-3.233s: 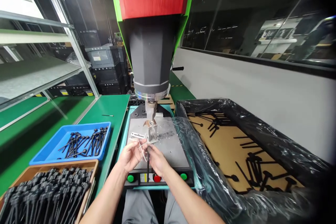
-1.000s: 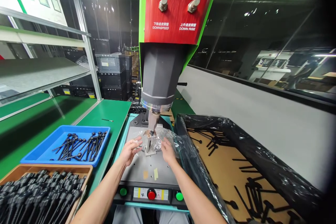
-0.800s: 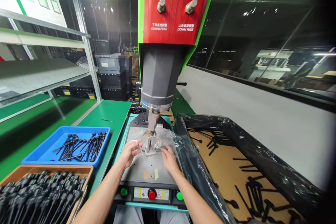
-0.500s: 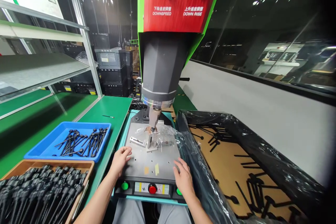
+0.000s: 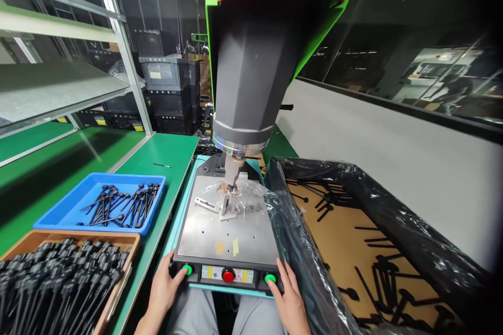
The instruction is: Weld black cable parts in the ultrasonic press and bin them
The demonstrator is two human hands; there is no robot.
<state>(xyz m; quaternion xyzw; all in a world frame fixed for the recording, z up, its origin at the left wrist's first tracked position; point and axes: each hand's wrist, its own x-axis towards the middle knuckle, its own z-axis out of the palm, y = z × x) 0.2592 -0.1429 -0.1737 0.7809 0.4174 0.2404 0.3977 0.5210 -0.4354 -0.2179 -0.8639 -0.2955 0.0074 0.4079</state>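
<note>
My left hand is at the front left corner of the press base, its thumb on the left green button. At the opposite corner, my right hand has its thumb on the right green button and its fingers stretched along the edge. Neither hand holds anything. Between them sits a red button. On the metal plate stands a small fixture with clear plastic film around it. The press horn comes down close over the fixture; a small dark part shows between them.
To the left are a blue tray and an orange-brown bin, both with many black long-stemmed parts. A carton lined with black plastic stands right, black parts lying on its cardboard. The press head fills the upper middle.
Both hands have moved down and outward from over the plate's sides to the front panel, thumbs now on the green buttons. The view has tilted downward.
</note>
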